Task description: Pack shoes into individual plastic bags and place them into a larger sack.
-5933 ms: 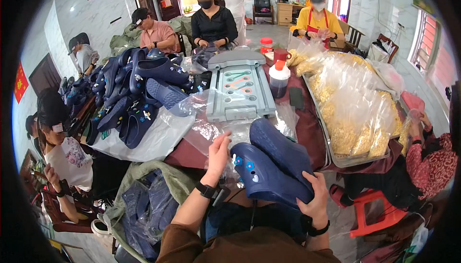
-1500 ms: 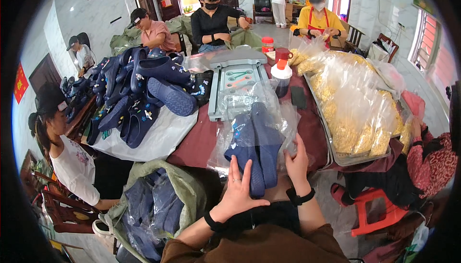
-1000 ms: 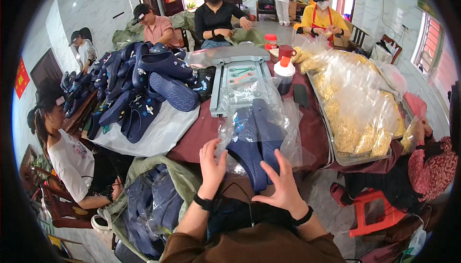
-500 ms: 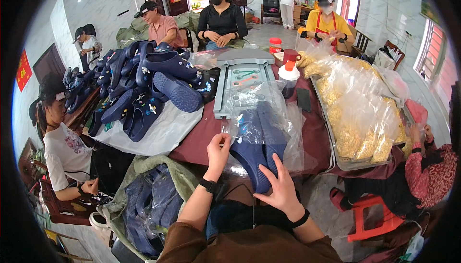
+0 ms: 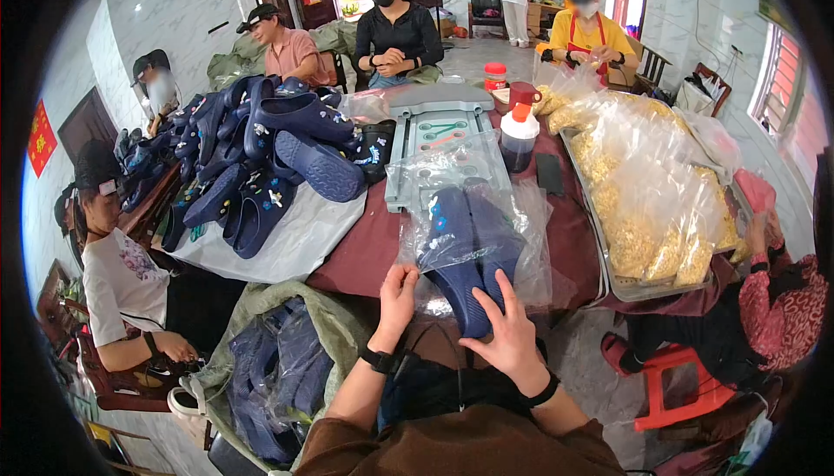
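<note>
A pair of navy clogs [image 5: 462, 300] lies in front of me, toes pointing away, with small coloured charms on the left one. Their front parts are inside a clear plastic bag [image 5: 402, 237], while the heels stick out of its near opening. My left hand [image 5: 396, 307] pinches the bag's near left edge between thumb and fingers. Thumb and fingers of my right hand [image 5: 511, 346] grip the heel end of the clogs from the right. More clear plastic lies under and right of the pair.
Behind the bag lies a grey-green plastic board [image 5: 404, 150]. A heap of navy clogs [image 5: 317, 163] covers the left. A red-capped bottle [image 5: 519, 142] stands by a metal tray [image 5: 621, 295] of filled bags. An open sack [image 5: 339, 337] holds bagged clogs. Several people sit around.
My left hand has moved slightly towards me with the bag's edge, and the bag has spread further left. My right hand keeps its hold on the heels.
</note>
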{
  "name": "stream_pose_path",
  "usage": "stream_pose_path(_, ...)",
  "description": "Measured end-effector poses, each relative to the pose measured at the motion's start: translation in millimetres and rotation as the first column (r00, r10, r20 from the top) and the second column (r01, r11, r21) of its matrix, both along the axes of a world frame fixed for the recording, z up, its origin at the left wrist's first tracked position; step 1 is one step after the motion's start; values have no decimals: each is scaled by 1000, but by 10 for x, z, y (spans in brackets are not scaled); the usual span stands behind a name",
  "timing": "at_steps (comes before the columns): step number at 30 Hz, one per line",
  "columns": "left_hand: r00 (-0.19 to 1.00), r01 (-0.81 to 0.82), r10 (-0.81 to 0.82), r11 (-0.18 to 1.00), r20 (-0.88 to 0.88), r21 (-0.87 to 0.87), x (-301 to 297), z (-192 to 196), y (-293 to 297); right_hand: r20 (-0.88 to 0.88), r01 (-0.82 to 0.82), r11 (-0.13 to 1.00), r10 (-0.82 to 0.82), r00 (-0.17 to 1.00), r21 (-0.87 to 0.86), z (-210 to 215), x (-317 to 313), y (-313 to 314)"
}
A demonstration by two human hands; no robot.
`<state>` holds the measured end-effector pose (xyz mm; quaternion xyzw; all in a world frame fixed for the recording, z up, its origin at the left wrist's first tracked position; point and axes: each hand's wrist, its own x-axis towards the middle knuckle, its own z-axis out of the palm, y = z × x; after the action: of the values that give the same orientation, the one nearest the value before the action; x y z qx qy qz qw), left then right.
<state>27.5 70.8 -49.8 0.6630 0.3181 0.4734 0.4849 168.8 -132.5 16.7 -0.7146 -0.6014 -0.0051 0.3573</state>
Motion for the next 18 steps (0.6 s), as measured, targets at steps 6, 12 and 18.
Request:
stream_pose_path(6,965,83,-25,973,-260,215,-11,58,-347,-36,-95,993,92,995,-72,-21,-109,146)
stream_pose_path(12,981,38,-2,983,-196,177,-176,338,-626,7,-175,967,176,984,184,113,179,51)
stream_pose_path(18,930,141,-22,944,-367,300,-235,198,-427,-317,82,961,6,948,263,-107,580,98)
